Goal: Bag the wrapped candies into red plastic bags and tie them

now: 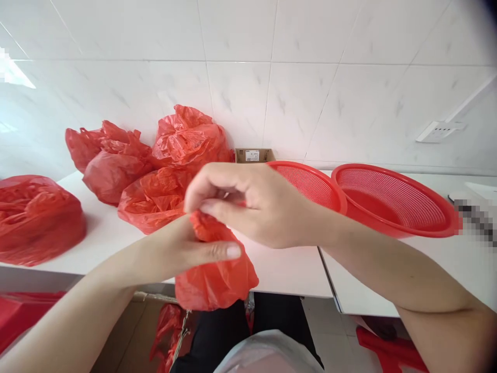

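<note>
Red bag [217, 280], red baskets [396, 202], white counter [287, 269]

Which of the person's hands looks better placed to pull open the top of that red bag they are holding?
Probably the right hand: its fingertips pinch the top of the red bag, while the left hand grips it from below.

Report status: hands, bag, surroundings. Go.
Left hand and right hand both pinching small red bag above counter edge. Full red bags behind, two red colanders at right. Nothing obstructing.
</note>
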